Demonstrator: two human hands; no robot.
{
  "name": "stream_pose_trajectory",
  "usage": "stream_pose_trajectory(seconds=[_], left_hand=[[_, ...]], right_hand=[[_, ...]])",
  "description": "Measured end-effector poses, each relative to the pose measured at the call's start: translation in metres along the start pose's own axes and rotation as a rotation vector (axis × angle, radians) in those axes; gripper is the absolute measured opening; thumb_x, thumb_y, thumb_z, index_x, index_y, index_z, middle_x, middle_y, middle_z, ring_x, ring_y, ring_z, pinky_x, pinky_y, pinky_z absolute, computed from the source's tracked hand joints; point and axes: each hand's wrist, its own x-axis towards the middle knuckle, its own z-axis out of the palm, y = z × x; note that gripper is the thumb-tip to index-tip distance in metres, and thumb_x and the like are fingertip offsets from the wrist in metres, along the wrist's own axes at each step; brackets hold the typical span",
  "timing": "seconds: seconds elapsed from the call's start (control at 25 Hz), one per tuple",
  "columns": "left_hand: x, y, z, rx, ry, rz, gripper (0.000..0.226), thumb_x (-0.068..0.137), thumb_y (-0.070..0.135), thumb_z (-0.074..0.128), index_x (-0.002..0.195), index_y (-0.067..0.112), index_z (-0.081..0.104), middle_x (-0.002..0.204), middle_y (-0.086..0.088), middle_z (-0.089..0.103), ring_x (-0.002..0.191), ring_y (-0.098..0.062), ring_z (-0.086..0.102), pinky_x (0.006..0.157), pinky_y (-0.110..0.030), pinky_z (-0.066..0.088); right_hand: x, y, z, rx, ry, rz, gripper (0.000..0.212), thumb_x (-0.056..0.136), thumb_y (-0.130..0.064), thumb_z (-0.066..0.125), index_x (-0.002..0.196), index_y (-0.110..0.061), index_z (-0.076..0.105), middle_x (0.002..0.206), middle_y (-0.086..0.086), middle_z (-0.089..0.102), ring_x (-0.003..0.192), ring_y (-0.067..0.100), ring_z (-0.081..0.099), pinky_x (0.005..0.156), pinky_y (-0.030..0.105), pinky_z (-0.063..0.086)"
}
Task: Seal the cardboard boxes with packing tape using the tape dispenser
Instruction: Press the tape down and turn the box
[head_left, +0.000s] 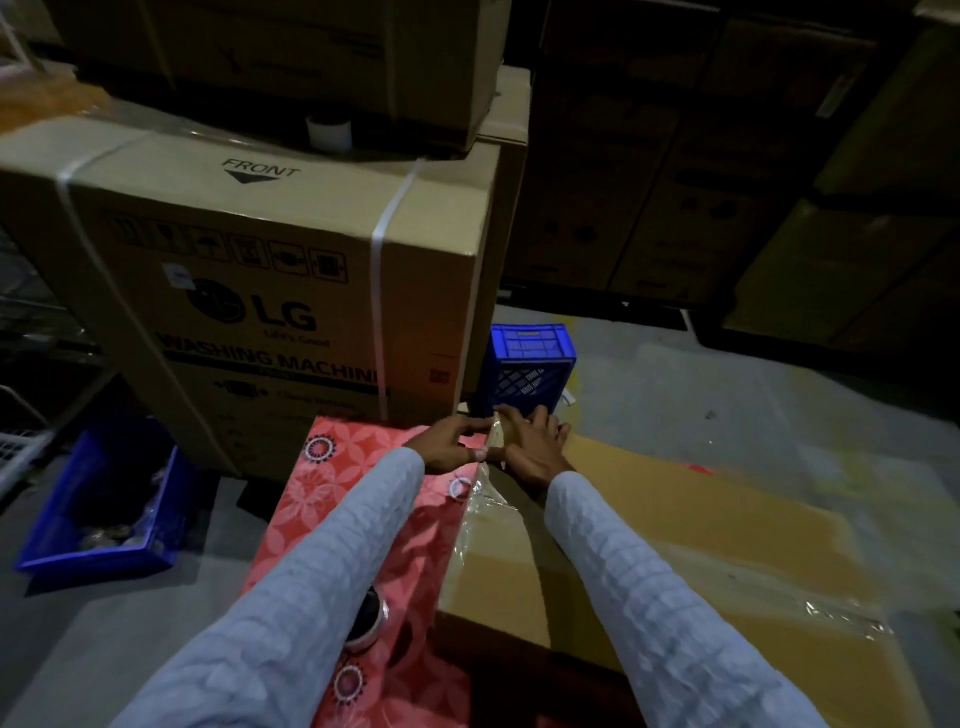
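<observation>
A brown cardboard box (675, 551) lies flat in front of me, with shiny clear packing tape (485, 501) wrinkled along its left edge. At the box's far left corner my left hand (452, 444) pinches a yellowish strip of tape (497, 434) between thumb and fingers. My right hand (535, 444) rests beside it, its spread fingers pressing on the box's far end and touching the same strip. A second piece of clear tape (847, 621) shines on the box's near right side.
A red flower-patterned cover (358, 514) lies against the box's left side. A large LG washing machine carton (270, 291) stands behind, with a tape roll (328, 133) on top. Blue crates sit ahead (530, 366) and at left (104, 504). Dark stacked cartons (727, 182) fill the right.
</observation>
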Motion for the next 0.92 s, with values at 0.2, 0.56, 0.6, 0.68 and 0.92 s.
stream_pose_trajectory(seconds=[0.2, 0.56, 0.6, 0.68, 0.92], left_hand=[[0.013, 0.010, -0.007, 0.083, -0.040, -0.010, 0.068, 0.096, 0.020, 0.070, 0.156, 0.012, 0.039, 0.156, -0.011, 0.044, 0.142, -0.028, 0.045, 0.108, -0.032, 0.041], [-0.071, -0.018, 0.093, -0.172, 0.373, -0.198, 0.035, 0.097, 0.044, 0.054, 0.122, 0.023, 0.068, 0.112, -0.004, 0.075, 0.106, -0.028, 0.068, 0.092, -0.044, 0.055], [-0.066, -0.017, 0.090, -0.120, 0.411, -0.229, 0.035, 0.095, 0.043, 0.049, 0.120, 0.027, 0.068, 0.111, -0.005, 0.074, 0.106, -0.031, 0.067, 0.091, -0.047, 0.055], [-0.049, -0.013, 0.075, 0.025, 0.461, -0.279, 0.033, 0.092, 0.035, 0.046, 0.115, 0.029, 0.070, 0.108, -0.008, 0.073, 0.104, -0.037, 0.066, 0.089, -0.047, 0.055], [0.003, -0.002, 0.034, 0.219, 0.621, -0.336, 0.024, 0.098, 0.045, 0.056, 0.111, 0.036, 0.074, 0.120, -0.001, 0.070, 0.112, -0.031, 0.061, 0.089, -0.047, 0.052]], right_hand=[[0.030, 0.004, -0.017, -0.144, -0.167, -0.077, 0.071, 0.085, -0.052, 0.065, 0.149, -0.045, 0.036, 0.135, 0.009, 0.039, 0.129, 0.033, 0.037, 0.109, 0.048, 0.028], [0.029, 0.018, -0.016, -0.248, -0.046, -0.210, 0.059, 0.079, -0.081, 0.051, 0.125, -0.044, 0.054, 0.119, -0.002, 0.052, 0.111, 0.026, 0.053, 0.090, 0.041, 0.039], [0.030, 0.017, -0.015, -0.241, -0.028, -0.190, 0.059, 0.081, -0.080, 0.052, 0.128, -0.044, 0.054, 0.121, -0.001, 0.052, 0.112, 0.026, 0.052, 0.089, 0.041, 0.038], [0.034, 0.017, -0.014, -0.212, 0.002, -0.099, 0.060, 0.081, -0.079, 0.052, 0.130, -0.043, 0.053, 0.126, 0.001, 0.052, 0.118, 0.029, 0.052, 0.093, 0.045, 0.037], [0.044, 0.039, -0.023, -0.060, 0.216, 0.101, 0.051, 0.087, -0.076, 0.053, 0.122, -0.040, 0.062, 0.137, 0.001, 0.046, 0.125, 0.032, 0.050, 0.102, 0.058, 0.041]])
